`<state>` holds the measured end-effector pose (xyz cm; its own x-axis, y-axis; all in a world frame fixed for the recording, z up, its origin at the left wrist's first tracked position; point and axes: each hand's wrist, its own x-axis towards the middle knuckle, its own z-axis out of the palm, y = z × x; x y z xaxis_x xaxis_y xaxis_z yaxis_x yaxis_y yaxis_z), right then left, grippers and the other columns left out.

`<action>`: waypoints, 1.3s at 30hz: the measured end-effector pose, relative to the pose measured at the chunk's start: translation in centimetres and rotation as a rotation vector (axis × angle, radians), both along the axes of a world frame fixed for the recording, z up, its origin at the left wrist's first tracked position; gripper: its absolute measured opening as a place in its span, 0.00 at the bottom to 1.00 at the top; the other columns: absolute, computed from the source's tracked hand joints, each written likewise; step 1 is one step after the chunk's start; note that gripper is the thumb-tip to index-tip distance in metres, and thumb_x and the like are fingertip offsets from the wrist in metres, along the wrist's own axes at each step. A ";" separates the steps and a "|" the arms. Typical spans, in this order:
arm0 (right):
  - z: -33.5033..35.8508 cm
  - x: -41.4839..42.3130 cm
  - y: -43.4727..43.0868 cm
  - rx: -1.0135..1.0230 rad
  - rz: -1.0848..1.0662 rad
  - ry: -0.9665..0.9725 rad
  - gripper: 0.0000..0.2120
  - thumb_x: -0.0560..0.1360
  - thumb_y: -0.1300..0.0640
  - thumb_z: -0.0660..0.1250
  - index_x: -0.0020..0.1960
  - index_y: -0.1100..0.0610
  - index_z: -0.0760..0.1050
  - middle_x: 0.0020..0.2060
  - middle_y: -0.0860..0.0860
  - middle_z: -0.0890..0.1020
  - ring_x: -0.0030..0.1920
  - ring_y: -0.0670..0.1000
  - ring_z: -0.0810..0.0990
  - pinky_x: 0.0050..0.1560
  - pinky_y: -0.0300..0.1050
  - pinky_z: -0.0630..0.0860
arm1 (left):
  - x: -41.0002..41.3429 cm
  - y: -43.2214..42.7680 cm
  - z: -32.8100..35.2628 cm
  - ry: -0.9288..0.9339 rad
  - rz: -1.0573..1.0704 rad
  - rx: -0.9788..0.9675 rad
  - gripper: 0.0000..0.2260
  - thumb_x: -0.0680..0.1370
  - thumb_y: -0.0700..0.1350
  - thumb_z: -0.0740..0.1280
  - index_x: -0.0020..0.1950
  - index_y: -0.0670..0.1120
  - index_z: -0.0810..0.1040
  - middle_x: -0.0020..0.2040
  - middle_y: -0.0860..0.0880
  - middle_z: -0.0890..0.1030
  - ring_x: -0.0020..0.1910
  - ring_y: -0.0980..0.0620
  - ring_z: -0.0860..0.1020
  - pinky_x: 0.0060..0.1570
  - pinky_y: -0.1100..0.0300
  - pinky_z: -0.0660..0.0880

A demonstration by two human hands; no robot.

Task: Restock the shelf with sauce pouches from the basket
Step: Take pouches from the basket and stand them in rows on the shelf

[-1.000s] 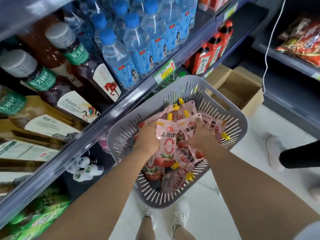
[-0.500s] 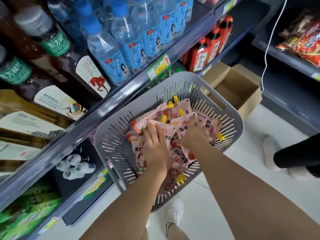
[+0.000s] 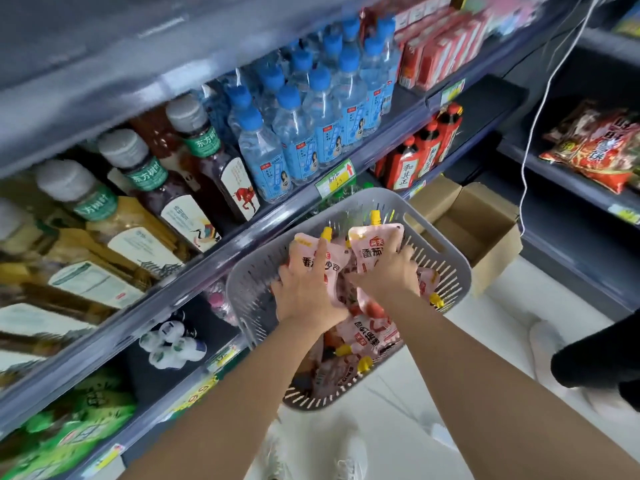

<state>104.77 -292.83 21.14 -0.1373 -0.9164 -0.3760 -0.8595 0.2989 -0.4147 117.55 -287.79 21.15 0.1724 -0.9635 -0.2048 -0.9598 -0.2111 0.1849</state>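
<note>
A: Hands?
B: Both in the grey basket (image 3: 446, 271). Left hand (image 3: 306, 292) grips a sauce pouch (image 3: 311, 261) nr the basket's shelf-side edge; right hand (image 3: 386, 275) grips another pouch (image 3: 375, 244) twd its far edge. More pouches (image 3: 360, 337) loose underneath.
A: Surroundings?
B: Shelf (image 3: 242, 230) w/ water bottles (image 3: 294, 133), tea bottles (image 3: 194, 168); cardboard box (image 3: 478, 230) on pale floor (image 3: 502, 323).

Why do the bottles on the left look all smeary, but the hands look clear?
In the head view, the tea bottles at the left edge are streaked with motion blur and stretched by the wide-angle lens. The left hand and right hand, near the middle, look sharper, each gripping a sauce pouch over the grey basket. Lighting is soft and even, with no harsh glare.
</note>
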 end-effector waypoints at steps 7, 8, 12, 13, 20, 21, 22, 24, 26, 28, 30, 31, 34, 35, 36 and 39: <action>8.7 2.1 2.7 -0.270 0.011 0.005 0.57 0.67 0.39 0.73 0.78 0.54 0.38 0.71 0.59 0.62 0.70 0.62 0.64 0.64 0.59 0.68 | 3.9 2.6 8.8 -0.094 -0.033 -0.206 0.54 0.62 0.62 0.77 0.77 0.57 0.45 0.74 0.44 0.46 0.64 0.39 0.65 0.65 0.46 0.67; 10.1 2.5 3.3 -0.312 0.014 0.006 0.57 0.67 0.39 0.73 0.78 0.54 0.38 0.70 0.59 0.63 0.69 0.62 0.65 0.64 0.59 0.69 | 4.7 3.3 10.1 -0.125 -0.042 -0.235 0.54 0.62 0.63 0.76 0.77 0.57 0.44 0.75 0.42 0.46 0.64 0.39 0.65 0.65 0.46 0.67; 15.6 4.8 6.7 -0.474 0.058 -0.023 0.54 0.67 0.43 0.74 0.78 0.53 0.42 0.65 0.59 0.66 0.64 0.63 0.69 0.59 0.58 0.72 | 9.1 7.7 15.0 -0.194 -0.067 -0.378 0.52 0.63 0.63 0.73 0.78 0.57 0.43 0.76 0.42 0.43 0.66 0.40 0.63 0.63 0.48 0.64; 16.9 5.8 7.9 -0.513 0.074 -0.027 0.53 0.67 0.44 0.75 0.78 0.53 0.43 0.64 0.59 0.67 0.62 0.62 0.70 0.58 0.58 0.73 | 10.5 9.1 16.2 -0.202 -0.068 -0.424 0.51 0.63 0.61 0.72 0.78 0.57 0.44 0.76 0.42 0.44 0.64 0.41 0.64 0.60 0.49 0.64; 25.7 16.3 16.5 -0.707 0.239 -0.064 0.57 0.66 0.42 0.75 0.79 0.52 0.40 0.65 0.60 0.66 0.64 0.63 0.68 0.60 0.59 0.71 | 21.9 19.7 23.8 -0.332 0.054 -0.709 0.48 0.61 0.62 0.71 0.77 0.55 0.56 0.76 0.42 0.56 0.56 0.39 0.69 0.53 0.49 0.67; 26.6 18.1 17.7 -0.731 0.269 -0.085 0.56 0.66 0.42 0.74 0.79 0.52 0.40 0.65 0.59 0.66 0.64 0.63 0.68 0.60 0.58 0.70 | 23.5 21.2 24.9 -0.342 0.079 -0.732 0.47 0.62 0.63 0.71 0.77 0.55 0.55 0.76 0.43 0.56 0.57 0.40 0.68 0.52 0.49 0.67; 27.5 20.0 18.8 -0.753 0.297 -0.108 0.56 0.66 0.42 0.74 0.79 0.52 0.40 0.64 0.59 0.66 0.64 0.63 0.68 0.60 0.58 0.70 | 25.0 22.8 25.9 -0.350 0.108 -0.761 0.47 0.62 0.63 0.70 0.77 0.55 0.55 0.76 0.43 0.56 0.58 0.40 0.67 0.52 0.49 0.67; 29.2 23.7 20.8 -0.801 0.338 -0.155 0.55 0.67 0.42 0.74 0.79 0.51 0.41 0.63 0.58 0.66 0.64 0.62 0.67 0.59 0.58 0.70 | 28.1 25.7 27.6 -0.362 0.170 -0.809 0.47 0.63 0.62 0.70 0.78 0.55 0.54 0.77 0.42 0.55 0.61 0.39 0.66 0.55 0.48 0.68; 30.7 27.3 22.5 -0.850 0.375 -0.193 0.54 0.67 0.43 0.74 0.79 0.52 0.41 0.63 0.58 0.66 0.63 0.62 0.68 0.59 0.58 0.71 | 31.2 28.4 29.1 -0.384 0.223 -0.840 0.48 0.64 0.61 0.72 0.79 0.55 0.52 0.78 0.42 0.52 0.64 0.37 0.66 0.58 0.46 0.68; 32.2 30.8 23.9 -0.887 0.422 -0.219 0.54 0.67 0.43 0.74 0.79 0.51 0.41 0.63 0.58 0.66 0.63 0.62 0.68 0.59 0.59 0.71 | 34.3 30.6 30.5 -0.390 0.281 -0.867 0.47 0.65 0.59 0.72 0.79 0.55 0.51 0.78 0.41 0.51 0.66 0.36 0.64 0.59 0.45 0.68; 33.5 34.1 25.0 -0.913 0.463 -0.252 0.55 0.66 0.43 0.75 0.79 0.50 0.41 0.63 0.57 0.67 0.63 0.61 0.68 0.60 0.60 0.72 | 37.1 32.2 31.7 -0.394 0.341 -0.896 0.47 0.65 0.58 0.73 0.79 0.55 0.52 0.78 0.40 0.50 0.68 0.36 0.63 0.62 0.44 0.66; 34.0 35.7 25.4 -0.923 0.483 -0.273 0.55 0.66 0.43 0.75 0.78 0.49 0.42 0.63 0.57 0.67 0.63 0.60 0.69 0.60 0.60 0.72 | 38.4 32.7 32.2 -0.385 0.377 -0.899 0.48 0.65 0.58 0.73 0.79 0.55 0.52 0.78 0.40 0.50 0.69 0.35 0.63 0.63 0.44 0.65; 35.3 40.2 25.9 -0.947 0.543 -0.351 0.54 0.65 0.44 0.75 0.78 0.49 0.43 0.64 0.57 0.67 0.63 0.60 0.69 0.59 0.60 0.73 | 41.8 33.5 33.2 -0.345 0.476 -0.918 0.47 0.64 0.58 0.73 0.78 0.56 0.53 0.78 0.42 0.50 0.70 0.36 0.61 0.64 0.42 0.66; 35.6 41.6 25.9 -0.954 0.565 -0.376 0.54 0.65 0.45 0.75 0.78 0.49 0.44 0.65 0.57 0.66 0.64 0.61 0.69 0.58 0.60 0.73 | 42.8 33.6 33.4 -0.344 0.495 -0.931 0.47 0.63 0.58 0.73 0.78 0.56 0.53 0.78 0.42 0.50 0.69 0.36 0.62 0.63 0.41 0.67; 35.8 42.9 25.8 -0.963 0.585 -0.402 0.54 0.65 0.45 0.76 0.79 0.49 0.44 0.66 0.57 0.66 0.64 0.61 0.69 0.58 0.60 0.73 | 43.8 33.6 33.6 -0.347 0.512 -0.942 0.47 0.63 0.58 0.73 0.78 0.56 0.53 0.78 0.42 0.50 0.68 0.36 0.63 0.62 0.41 0.68; 36.5 46.3 25.5 -0.982 0.632 -0.484 0.55 0.65 0.44 0.76 0.79 0.49 0.43 0.66 0.57 0.67 0.64 0.60 0.69 0.56 0.60 0.75 | 46.2 33.4 34.4 -0.368 0.564 -0.978 0.46 0.64 0.59 0.72 0.78 0.55 0.54 0.78 0.42 0.51 0.65 0.37 0.66 0.59 0.43 0.70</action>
<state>151.09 -267.33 57.66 0.3861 -0.6930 0.6088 -0.4383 -0.7185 -0.5400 163.80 -254.43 55.57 0.5172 -0.4524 0.7265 -0.8057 -0.5439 0.2348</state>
